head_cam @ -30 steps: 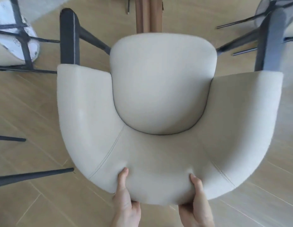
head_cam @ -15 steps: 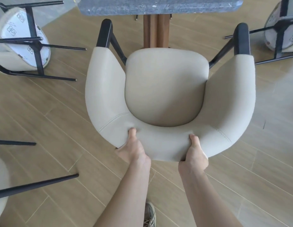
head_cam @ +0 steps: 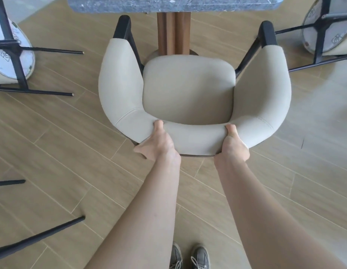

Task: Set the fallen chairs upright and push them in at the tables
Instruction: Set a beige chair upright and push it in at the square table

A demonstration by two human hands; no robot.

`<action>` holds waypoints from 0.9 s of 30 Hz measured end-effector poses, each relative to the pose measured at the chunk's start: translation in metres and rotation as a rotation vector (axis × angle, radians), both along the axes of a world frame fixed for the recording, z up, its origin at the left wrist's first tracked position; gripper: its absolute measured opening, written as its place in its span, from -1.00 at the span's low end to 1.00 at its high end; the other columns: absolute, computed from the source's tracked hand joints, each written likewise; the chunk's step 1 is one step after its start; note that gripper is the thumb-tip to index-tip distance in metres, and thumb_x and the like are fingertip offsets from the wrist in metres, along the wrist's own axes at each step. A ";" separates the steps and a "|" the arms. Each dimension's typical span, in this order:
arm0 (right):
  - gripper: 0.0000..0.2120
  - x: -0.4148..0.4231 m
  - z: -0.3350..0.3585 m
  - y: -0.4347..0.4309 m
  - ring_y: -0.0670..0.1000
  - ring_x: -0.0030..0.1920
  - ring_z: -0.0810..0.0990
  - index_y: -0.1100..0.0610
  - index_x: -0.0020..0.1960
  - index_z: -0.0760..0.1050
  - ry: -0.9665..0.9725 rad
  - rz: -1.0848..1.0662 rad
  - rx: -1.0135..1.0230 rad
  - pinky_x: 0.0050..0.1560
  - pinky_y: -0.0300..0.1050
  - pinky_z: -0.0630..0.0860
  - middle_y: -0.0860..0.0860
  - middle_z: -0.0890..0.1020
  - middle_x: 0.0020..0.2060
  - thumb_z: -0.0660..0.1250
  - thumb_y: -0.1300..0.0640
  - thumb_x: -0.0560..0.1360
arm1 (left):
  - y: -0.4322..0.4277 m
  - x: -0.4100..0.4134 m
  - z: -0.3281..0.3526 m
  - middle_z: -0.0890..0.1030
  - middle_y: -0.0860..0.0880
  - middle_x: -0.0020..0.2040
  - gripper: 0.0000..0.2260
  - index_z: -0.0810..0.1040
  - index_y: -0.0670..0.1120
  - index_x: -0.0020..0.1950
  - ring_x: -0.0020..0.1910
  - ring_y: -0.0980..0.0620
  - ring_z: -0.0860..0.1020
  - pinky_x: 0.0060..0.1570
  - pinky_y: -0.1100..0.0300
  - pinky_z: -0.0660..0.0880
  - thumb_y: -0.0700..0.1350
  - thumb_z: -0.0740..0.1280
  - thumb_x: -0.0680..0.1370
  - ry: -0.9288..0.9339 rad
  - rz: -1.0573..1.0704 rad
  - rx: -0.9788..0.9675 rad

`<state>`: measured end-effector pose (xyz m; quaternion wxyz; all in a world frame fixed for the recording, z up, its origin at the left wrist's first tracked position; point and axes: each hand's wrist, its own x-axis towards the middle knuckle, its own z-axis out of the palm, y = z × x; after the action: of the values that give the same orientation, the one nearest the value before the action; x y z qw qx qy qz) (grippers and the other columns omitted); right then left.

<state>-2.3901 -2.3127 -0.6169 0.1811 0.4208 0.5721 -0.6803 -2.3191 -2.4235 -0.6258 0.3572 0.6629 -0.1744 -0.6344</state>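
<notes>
Since chair (head_cam: pixel 188 88) moved farther toward table (head_cam: pixel 168 4), push-in approx. half done. L hand (head_cam: pixel 159 142) & R hand (head_cam: pixel 233 146) grip backrest (head_cam: pixel 192 136), thumbs on top.

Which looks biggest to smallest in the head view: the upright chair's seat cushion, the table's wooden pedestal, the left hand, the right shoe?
1. seat cushion
2. wooden pedestal and left hand: alike; the pedestal is farther and partly hidden, so unranked
3. right shoe, cut off by the frame

wood-plank floor (head_cam: pixel 72 152) | upright chair (head_cam: pixel 188 90) stands by table pedestal (head_cam: pixel 173 33) | left fallen chair (head_cam: pixel 27 63) | right fallen chair (head_cam: pixel 312 35)
</notes>
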 end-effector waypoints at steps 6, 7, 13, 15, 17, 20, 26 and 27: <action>-0.56 -0.034 0.001 -0.022 -0.01 -0.27 0.58 0.10 -0.02 0.55 -0.040 0.013 0.028 -0.35 -0.18 0.45 -0.08 0.65 -0.17 0.65 -0.06 0.25 | -0.022 -0.033 0.001 0.71 0.07 0.00 -0.41 0.50 -0.09 0.27 -0.14 0.04 0.71 -0.16 0.05 0.70 -0.01 0.63 0.33 -0.001 -0.019 -0.003; -0.55 -0.038 0.003 -0.025 -0.02 -0.26 0.58 0.09 -0.02 0.55 -0.045 0.016 0.032 -0.37 -0.19 0.43 -0.08 0.64 -0.17 0.65 -0.07 0.24 | -0.025 -0.038 0.002 0.70 0.07 -0.01 -0.41 0.47 -0.08 0.27 -0.16 0.06 0.69 -0.20 0.11 0.65 -0.02 0.63 0.34 -0.006 -0.018 -0.005; -0.47 -0.067 0.007 -0.044 -0.03 -0.29 0.56 0.08 0.02 0.51 -0.086 0.015 0.054 -0.51 -0.26 0.32 -0.08 0.62 -0.21 0.64 -0.12 0.20 | -0.046 -0.066 0.005 0.58 0.06 -0.01 -0.39 0.27 -0.01 0.19 -0.19 0.12 0.57 -0.41 0.24 0.37 0.01 0.62 0.38 -0.025 -0.006 0.010; -0.44 -0.077 0.007 -0.050 -0.03 -0.28 0.56 0.08 0.04 0.50 -0.082 0.023 0.056 -0.49 -0.23 0.34 -0.06 0.61 -0.21 0.64 -0.12 0.19 | -0.053 -0.076 0.006 0.55 0.07 -0.02 -0.38 0.26 -0.02 0.22 -0.18 0.12 0.53 -0.37 0.22 0.35 0.01 0.62 0.39 -0.018 -0.014 0.028; -0.38 -0.087 0.007 -0.057 -0.01 -0.21 0.57 0.08 0.10 0.49 -0.080 0.021 0.048 -0.43 -0.19 0.37 -0.05 0.61 -0.16 0.64 -0.12 0.17 | -0.060 -0.086 0.007 0.54 0.07 -0.01 -0.37 0.25 -0.02 0.22 -0.19 0.11 0.52 -0.37 0.22 0.34 0.00 0.62 0.40 -0.013 -0.006 0.030; -0.30 -0.098 0.003 -0.065 0.02 -0.13 0.58 0.08 0.19 0.48 -0.076 0.001 0.037 -0.38 -0.16 0.42 -0.04 0.61 -0.08 0.64 -0.11 0.15 | -0.069 -0.098 0.004 0.53 0.04 0.02 -0.37 0.25 -0.02 0.22 -0.19 0.12 0.50 -0.39 0.23 0.33 0.01 0.62 0.39 -0.046 -0.005 0.023; -0.25 -0.100 -0.003 -0.068 -0.02 -0.19 0.58 0.10 0.21 0.48 -0.056 0.006 0.044 -0.40 -0.17 0.40 -0.05 0.63 -0.09 0.62 -0.13 0.12 | -0.072 -0.101 -0.003 0.55 0.06 0.03 -0.37 0.27 -0.04 0.24 -0.20 0.15 0.51 -0.37 0.25 0.32 0.01 0.61 0.40 -0.071 -0.004 0.017; -0.26 -0.100 -0.002 -0.068 -0.02 -0.18 0.59 0.10 0.21 0.48 -0.054 0.006 0.043 -0.40 -0.18 0.40 -0.05 0.63 -0.09 0.63 -0.13 0.13 | -0.071 -0.101 -0.002 0.55 0.06 0.03 -0.37 0.26 -0.04 0.24 -0.20 0.15 0.51 -0.37 0.25 0.32 0.01 0.61 0.40 -0.076 -0.009 0.016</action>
<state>-2.4902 -2.3803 -0.6191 0.1895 0.4409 0.5830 -0.6556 -2.4198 -2.4949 -0.6278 0.3419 0.6887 -0.1859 -0.6118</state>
